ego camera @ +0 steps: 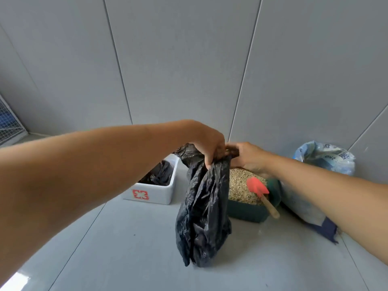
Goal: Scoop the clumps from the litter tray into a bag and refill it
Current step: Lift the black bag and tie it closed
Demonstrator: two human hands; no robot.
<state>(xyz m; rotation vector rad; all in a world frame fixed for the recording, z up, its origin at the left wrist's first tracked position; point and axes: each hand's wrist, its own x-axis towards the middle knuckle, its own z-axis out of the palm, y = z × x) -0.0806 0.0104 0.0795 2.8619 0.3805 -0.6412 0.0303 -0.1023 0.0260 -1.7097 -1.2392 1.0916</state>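
Observation:
A black plastic bag hangs upright in the middle, its bottom touching the grey floor. My left hand grips its bunched top from above. My right hand holds the bag's top edge from the right side. Behind the bag stands a dark green litter tray filled with beige litter. A red scoop with a wooden handle lies in the tray, its handle sticking out over the front right corner.
A white box with a red mark holds more black bags at the left. A pale blue litter sack stands open at the right against the grey wall. A wire cage is at the far left.

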